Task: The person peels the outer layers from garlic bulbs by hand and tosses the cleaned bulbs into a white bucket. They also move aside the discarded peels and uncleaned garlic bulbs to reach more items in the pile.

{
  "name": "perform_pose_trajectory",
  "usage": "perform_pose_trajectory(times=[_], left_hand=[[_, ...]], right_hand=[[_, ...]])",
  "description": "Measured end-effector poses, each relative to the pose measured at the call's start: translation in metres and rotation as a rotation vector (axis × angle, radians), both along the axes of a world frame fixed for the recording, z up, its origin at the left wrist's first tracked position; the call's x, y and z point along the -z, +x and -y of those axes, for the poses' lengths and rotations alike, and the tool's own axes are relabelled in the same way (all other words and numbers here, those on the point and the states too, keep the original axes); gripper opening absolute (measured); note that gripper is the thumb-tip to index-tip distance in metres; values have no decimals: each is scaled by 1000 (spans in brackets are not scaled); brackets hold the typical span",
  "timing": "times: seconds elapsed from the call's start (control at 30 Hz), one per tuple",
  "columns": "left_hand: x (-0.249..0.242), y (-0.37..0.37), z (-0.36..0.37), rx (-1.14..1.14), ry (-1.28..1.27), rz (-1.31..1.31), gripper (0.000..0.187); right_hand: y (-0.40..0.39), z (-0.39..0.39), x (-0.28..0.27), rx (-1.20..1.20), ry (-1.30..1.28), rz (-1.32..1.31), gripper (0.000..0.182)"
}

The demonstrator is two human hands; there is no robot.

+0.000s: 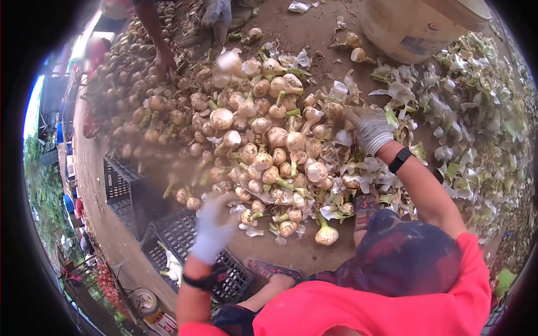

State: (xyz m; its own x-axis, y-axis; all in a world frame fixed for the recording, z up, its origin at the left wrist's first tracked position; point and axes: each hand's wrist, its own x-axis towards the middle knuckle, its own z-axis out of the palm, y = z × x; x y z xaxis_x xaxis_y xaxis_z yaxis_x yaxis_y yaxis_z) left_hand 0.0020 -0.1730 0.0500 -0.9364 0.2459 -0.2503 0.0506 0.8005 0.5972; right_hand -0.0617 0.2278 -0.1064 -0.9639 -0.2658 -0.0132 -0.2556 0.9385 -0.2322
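Note:
A large heap of garlic bulbs (263,162), soil-stained and some with green stem stubs, covers the ground before me. At its right side my right hand (370,129), in a grey-white glove, has its fingers closed at a dirty bulb (333,110); the fingertips are partly hidden. My left hand (214,227), in a white glove and somewhat blurred, is above a black plastic crate (238,280) at the heap's near left edge. Its fingers look apart, with nothing visible in them. White trimmed garlic (174,266) lies in the crate.
Another black crate (120,185) stands farther left. A white bucket (414,28) sits at the upper right, beside a pile of peeled skins and leaves (471,106). Another person's hand (164,60) reaches into the heap's far side. My shoes (272,270) are close to the bulbs.

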Motion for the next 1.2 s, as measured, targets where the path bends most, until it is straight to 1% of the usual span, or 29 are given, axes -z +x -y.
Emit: perform_pose_trajectory(times=[0.03, 0.07, 0.1, 0.13, 0.17, 0.2, 0.23, 0.3, 0.33, 0.37, 0.43, 0.47, 0.5, 0.57, 0.6, 0.63, 0.7, 0.73, 0.77, 0.83, 0.87, 0.9, 0.97, 1.0, 1.03, 1.1, 1.13, 1.17, 1.2], left_hand=[[8, -13, -42, 61, 190, 41, 35], [34, -16, -69, 105, 239, -22, 45], [34, -26, -103, 80, 346, 102, 52], [45, -34, -128, 123, 344, 37, 64], [53, -35, -149, 80, 467, 105, 74], [68, -33, -169, 37, 572, 157, 82], [77, -30, -187, 2, 674, 165, 83], [88, -25, -212, -16, 805, 104, 82], [90, -24, -213, -83, 903, 189, 78], [91, -24, -214, -158, 1002, 269, 74], [87, -32, -213, -309, 1010, 193, 72], [88, -35, -211, -222, 853, 20, 72], [85, -36, -209, -215, 849, 18, 72], [61, -41, -212, 117, 556, -251, 71], [61, -40, -211, 125, 540, -313, 70], [60, -39, -211, 126, 538, -307, 70], [58, -38, -209, 108, 574, -251, 74], [60, -39, -207, 166, 568, -316, 73], [61, -40, -205, 163, 571, -314, 73], [59, -40, -201, 242, 508, -398, 69], [54, -41, -200, 260, 453, -403, 67], [52, -42, -199, 258, 453, -396, 67], [49, -45, -194, 284, 418, -402, 65], [44, -48, -191, 340, 380, -390, 67], [47, -50, -187, 339, 379, -386, 67], [57, -54, -178, 224, 685, 135, 72], [49, -56, -175, -92, 1104, 837, 57], [55, -57, -169, -48, 1584, 1121, 47], [65, -53, -170, -85, 1288, 904, 44]], right_hand=[[-2, -2, -4, 5, 3, -7, 48], [0, -5, -12, 109, -181, 101, 46], [4, -10, -20, 215, -361, 210, 45], [14, -15, -30, 357, -578, 235, 40], [21, -18, -23, 407, -902, 185, 39], [29, -17, -42, 498, -1192, 396, 37], [34, -11, -66, 576, -1481, 609, 36], [45, 14, -89, 618, -1748, 787, 38], [50, 17, -87, 550, -1819, 805, 45], [51, 13, -88, 557, -1828, 811, 45], [43, 0, -106, 444, -1245, 452, 51], [41, 0, -116, 484, -1381, 594, 52], [37, 2, -123, 404, -1216, 575, 46], [35, 11, -110, 485, -1254, 701, 40], [39, 11, -88, 429, -1266, 578, 33], [40, 11, -92, 434, -1268, 583, 33], [40, 13, -104, 340, -1043, 528, 30], [40, 12, -103, 340, -1041, 530, 30], [41, 11, -101, 332, -1129, 588, 28], [46, 12, -98, 322, -1313, 713, 25], [45, 13, -104, 311, -1364, 705, 21], [45, 13, -107, 315, -1363, 712, 21], [45, 14, -109, 284, -1203, 723, 18], [48, 19, -104, 254, -1195, 545, 18], [49, 19, -104, 255, -1196, 550, 18], [51, 17, -103, 284, -1294, 641, 17], [56, 12, -105, 419, -1536, 904, 16], [58, 7, -106, 299, -1741, 1105, 22], [62, 11, -110, 325, -1722, 1096, 25]])
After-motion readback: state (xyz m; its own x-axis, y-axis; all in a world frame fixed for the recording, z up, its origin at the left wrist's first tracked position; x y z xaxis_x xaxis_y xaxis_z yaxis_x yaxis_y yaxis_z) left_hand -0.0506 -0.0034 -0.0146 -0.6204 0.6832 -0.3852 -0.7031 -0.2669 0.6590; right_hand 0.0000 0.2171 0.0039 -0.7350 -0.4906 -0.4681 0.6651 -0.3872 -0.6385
